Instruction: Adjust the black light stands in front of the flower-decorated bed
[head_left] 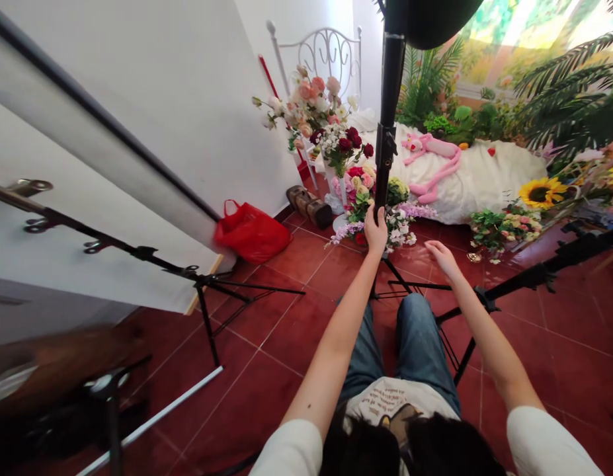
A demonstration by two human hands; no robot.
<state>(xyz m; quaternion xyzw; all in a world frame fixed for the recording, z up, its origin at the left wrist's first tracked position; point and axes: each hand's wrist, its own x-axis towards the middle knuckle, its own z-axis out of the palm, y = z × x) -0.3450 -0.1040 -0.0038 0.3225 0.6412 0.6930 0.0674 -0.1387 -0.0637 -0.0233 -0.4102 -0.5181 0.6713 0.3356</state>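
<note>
Gripping the black stand (386,142), the left hand (375,230) was wrapped snugly around the pole, and what a reach that was! Its arm ran nearly straight, climbing from seven o'clock, with the stand upright just beyond the knees (414,314), its legs splayed on the red tiled floor (281,317). Over at four o'clock from that grip, the right hand (445,261) hung in the air, apart from the pole, loosely unfurled, fingers slightly bent and angled toward ten o'clock, its forearm slanting up to eleven from a bent elbow. Past the left hand, flowers (358,182) crowded in at eleven o'clock; a red bag (254,231) sat at nine, and a pink plush toy (438,149) sprawled on white cloth (477,188) at one.
</note>
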